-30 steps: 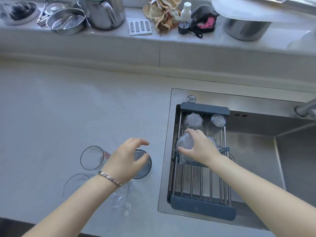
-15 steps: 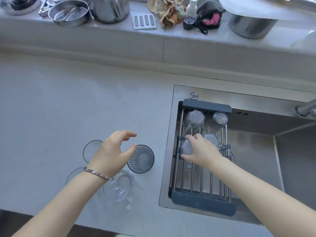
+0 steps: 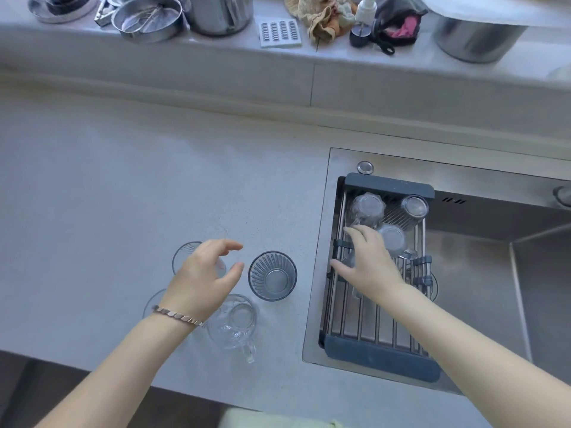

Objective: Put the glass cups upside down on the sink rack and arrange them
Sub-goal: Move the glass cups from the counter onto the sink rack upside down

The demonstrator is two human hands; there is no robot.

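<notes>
A metal sink rack (image 3: 380,363) with dark end pieces spans the left of the sink. Three clear glass cups stand upside down at its far end: one at the left (image 3: 367,207), one at the right (image 3: 414,206), one just nearer (image 3: 393,239). My right hand (image 3: 369,265) covers and grips another glass cup (image 3: 348,260) on the rack bars; most of it is hidden. My left hand (image 3: 200,281) hovers open over the counter. Beside it stand a ribbed dark glass (image 3: 272,275), a clear handled mug (image 3: 232,323), and a clear glass (image 3: 184,253) partly behind the fingers.
A further clear glass (image 3: 152,302) shows by my left wrist. The steel sink basin (image 3: 475,273) lies right of the rack, with a tap base (image 3: 563,195) at the far right. The back ledge holds pots, a strainer bowl (image 3: 147,17), cloths and a spray bottle (image 3: 362,23).
My right hand has lowered its glass cup onto the rack bars, nearer than the others. My left hand has drawn back to the left, uncovering the ribbed glass.
</notes>
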